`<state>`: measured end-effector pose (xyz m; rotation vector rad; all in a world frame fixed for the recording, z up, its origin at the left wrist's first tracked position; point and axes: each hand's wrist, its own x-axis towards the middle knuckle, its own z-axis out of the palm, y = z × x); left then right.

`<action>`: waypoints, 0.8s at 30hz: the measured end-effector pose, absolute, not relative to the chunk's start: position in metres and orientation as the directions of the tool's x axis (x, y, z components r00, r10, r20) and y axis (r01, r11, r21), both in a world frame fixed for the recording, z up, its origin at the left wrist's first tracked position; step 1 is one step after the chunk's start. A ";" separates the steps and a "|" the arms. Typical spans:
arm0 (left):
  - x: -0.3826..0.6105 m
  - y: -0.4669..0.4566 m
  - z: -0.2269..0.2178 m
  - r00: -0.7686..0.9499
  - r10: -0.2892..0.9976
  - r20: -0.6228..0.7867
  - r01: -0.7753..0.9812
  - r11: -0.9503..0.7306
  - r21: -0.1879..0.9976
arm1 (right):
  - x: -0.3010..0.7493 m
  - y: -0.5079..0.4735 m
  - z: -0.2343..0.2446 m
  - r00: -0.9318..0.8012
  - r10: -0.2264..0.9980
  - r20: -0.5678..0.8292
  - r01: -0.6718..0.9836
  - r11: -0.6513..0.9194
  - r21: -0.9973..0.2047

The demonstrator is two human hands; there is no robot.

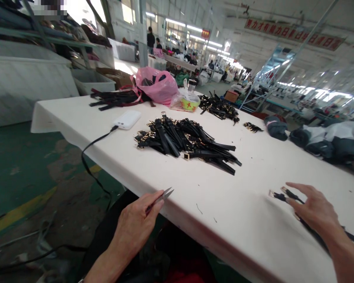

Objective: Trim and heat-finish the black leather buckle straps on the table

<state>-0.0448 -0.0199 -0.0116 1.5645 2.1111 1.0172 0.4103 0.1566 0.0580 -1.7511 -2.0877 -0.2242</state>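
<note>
My left hand (140, 220) is closed around a pair of thread snips (166, 194) at the table's near edge, their two pointed blades slightly apart. My right hand (318, 208) hovers over or touches two black straps with gold buckles (279, 195) at the right. Its thumb and index finger are spread apart, and the palm covers part of the straps. A large heap of similar black buckled straps (171, 137) lies mid-table. Short loose threads (199, 208) lie between my hands.
A white power bank (128, 119) with a black cable (90, 169) hanging off the edge sits at left. Behind are a pink plastic bag (157, 84), more dark straps (118, 98), another strap pile (220, 107) and a small cluster of straps (253, 127). Dark cloth bundles (336, 141) line the far right.
</note>
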 end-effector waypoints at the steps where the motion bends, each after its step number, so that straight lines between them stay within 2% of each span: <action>1: -0.044 -0.018 -0.011 -0.344 0.926 0.157 0.698 0.140 0.702 | 0.399 0.160 0.059 -0.153 0.900 0.407 0.971 0.213 -0.107; 3: -0.040 -0.016 -0.008 -0.334 0.928 0.166 0.706 0.130 0.696 | 0.352 0.167 0.057 -0.270 0.868 0.417 0.924 0.356 -0.143; 6: -0.034 -0.016 -0.004 -0.313 0.934 0.171 0.717 0.115 0.687 | 0.250 0.182 0.049 -0.503 0.744 0.439 0.750 0.629 -0.206; 8: -0.031 -0.019 -0.002 -0.299 0.938 0.175 0.720 0.102 0.686 | 0.188 0.192 0.043 -0.614 0.675 0.410 0.675 0.718 -0.170; 12: -0.033 -0.024 -0.004 -0.311 0.936 0.166 0.707 0.111 0.698 | 0.118 0.208 0.030 -0.668 0.682 0.298 0.705 0.708 -0.040; 17: -0.039 -0.025 -0.010 -0.340 0.930 0.139 0.673 0.137 0.727 | 0.112 0.212 0.016 -0.662 0.697 0.274 0.722 0.692 -0.015; 20: -0.037 -0.022 -0.012 -0.332 0.937 0.106 0.657 0.148 0.740 | 0.122 0.213 0.006 -0.663 0.687 0.297 0.710 0.703 -0.041; 24: -0.032 -0.019 -0.013 -0.304 0.949 0.084 0.634 0.136 0.761 | 0.126 0.213 -0.002 -0.609 0.717 0.340 0.713 0.682 -0.163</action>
